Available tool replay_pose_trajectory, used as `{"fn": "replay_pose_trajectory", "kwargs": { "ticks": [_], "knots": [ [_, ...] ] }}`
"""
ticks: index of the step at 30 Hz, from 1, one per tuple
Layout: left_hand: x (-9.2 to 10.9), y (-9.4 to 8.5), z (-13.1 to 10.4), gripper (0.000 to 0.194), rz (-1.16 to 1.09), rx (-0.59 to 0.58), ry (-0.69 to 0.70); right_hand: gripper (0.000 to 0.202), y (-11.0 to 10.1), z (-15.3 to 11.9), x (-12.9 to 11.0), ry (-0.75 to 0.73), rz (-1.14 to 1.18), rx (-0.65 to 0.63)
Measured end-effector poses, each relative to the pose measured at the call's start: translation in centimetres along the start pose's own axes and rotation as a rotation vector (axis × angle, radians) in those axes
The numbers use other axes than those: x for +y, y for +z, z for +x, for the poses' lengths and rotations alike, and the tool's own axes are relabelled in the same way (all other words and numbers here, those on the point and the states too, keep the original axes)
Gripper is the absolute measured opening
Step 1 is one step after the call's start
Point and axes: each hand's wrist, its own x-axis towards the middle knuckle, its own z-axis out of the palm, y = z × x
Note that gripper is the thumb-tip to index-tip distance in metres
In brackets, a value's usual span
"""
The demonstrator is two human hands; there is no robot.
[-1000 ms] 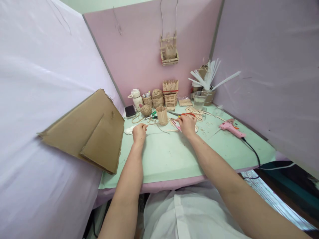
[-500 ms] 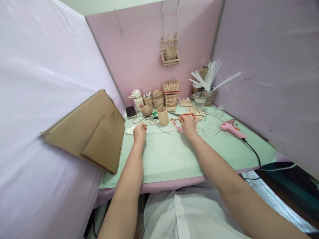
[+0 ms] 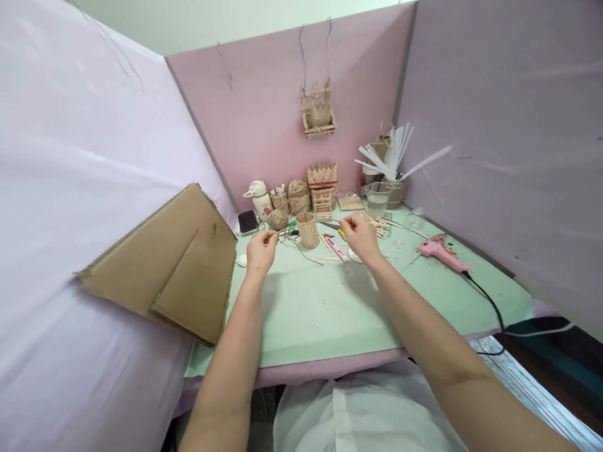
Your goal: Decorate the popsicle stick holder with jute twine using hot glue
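Observation:
Over the left part of the green table, my left hand is closed in a pinch; a thin strand seems to show at its fingertips, but what it holds is too small to name. My right hand, also pinched, is raised over the tools and loose sticks; anything between its fingers is hidden or too small to tell. A round wooden-stick cup stands upright between the two hands. Near its right side lies a pink and white cutter. A ball of twine sits behind my left hand.
At the right lies a pink glue gun with a black cord. Cardboard leans at the left. Along the back stand a white bottle, a stick chair-like piece and a clear cup of water. A stick basket hangs on the wall.
The view has tilted up slightly. Both hands appear raised nearer, and the strand that stretched between them no longer shows clearly. The cutter beside the cup is more exposed.

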Motion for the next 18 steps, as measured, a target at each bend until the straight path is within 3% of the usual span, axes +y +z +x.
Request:
{"fn": "replay_pose_trajectory", "kwargs": {
  "ticks": [3, 5, 8, 12, 18],
  "knots": [
    [1.5, -0.6, 1.8, 0.022, -0.028, 0.011, 0.007, 0.023, -0.7, 1.7, -0.6, 0.005, 0.11, 0.019],
    [1.5, 0.0, 3.5, 0.023, -0.035, 0.029, 0.015, 0.023, -0.3, 3.2, -0.7, 0.019, 0.147, 0.043],
    [0.8, 2.2, 6.1, 0.024, -0.092, 0.073, -0.037, 0.023, 1.4, 5.5, -0.6, 0.056, 0.13, 0.045],
    [-0.5, 5.9, 8.6, 0.024, -0.117, 0.043, -0.184, 0.025, 4.5, 7.6, -0.2, 0.131, -0.021, -0.024],
    [-2.8, 8.9, 8.1, 0.019, 0.121, -0.029, -0.344, 0.025, 7.2, 6.7, 0.8, 0.242, -0.21, -0.174]
  ]
}}
